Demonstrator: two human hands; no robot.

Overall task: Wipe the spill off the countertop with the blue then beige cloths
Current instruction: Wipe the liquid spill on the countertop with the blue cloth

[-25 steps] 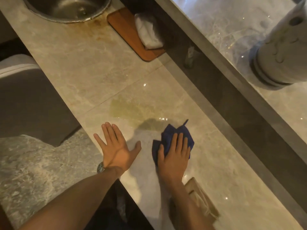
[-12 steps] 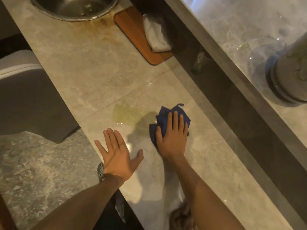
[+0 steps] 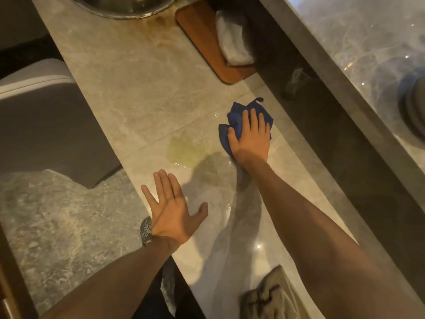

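Note:
A yellowish spill (image 3: 184, 150) lies on the marble countertop (image 3: 128, 93), just past a seam in the stone. My right hand (image 3: 250, 137) presses flat on a crumpled blue cloth (image 3: 236, 120), which sits to the right of the spill near the counter's back edge. My left hand (image 3: 171, 208) rests flat with fingers spread on the counter's near edge, below the spill. A beige cloth (image 3: 271, 295) lies bunched on the counter at the bottom, under my right forearm.
A metal basin (image 3: 124, 8) sits at the far end with brown stains beside it. A wooden tray (image 3: 202, 38) holds a white wrapped bundle (image 3: 232, 40). A dark recess and a raised marble ledge (image 3: 345, 65) run along the right. A white seat (image 3: 41, 111) stands left.
My right hand has slid the blue cloth away from me and to the right, past the spill. The left hand stays flat in place. Part of the spill has shrunk.

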